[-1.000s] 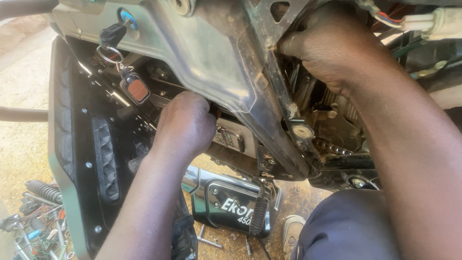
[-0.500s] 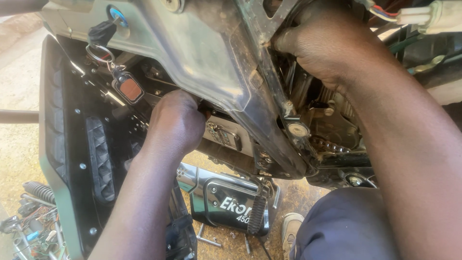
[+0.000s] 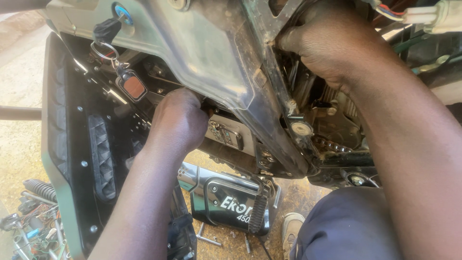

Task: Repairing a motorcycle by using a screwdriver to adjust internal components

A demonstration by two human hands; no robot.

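our left hand is curled under the grey body panel, fingers hidden, so we can't tell what it grips; right hand closed over the panel's upper edge by the engine; panel looks stiff, light, dusty & a bit slick, best held at the edges; keys dangle left; sandy ground, loose parts, cramped outdoors.

Body panel: dull grey-green, streaked with brown dirt. Below it, key fob: black with rust-red face. Left of panel, footboard: black, ribbed tread. Exhaust cover beneath: glossy black, white lettering. Trousers: dark navy. Ground: sandy tan.
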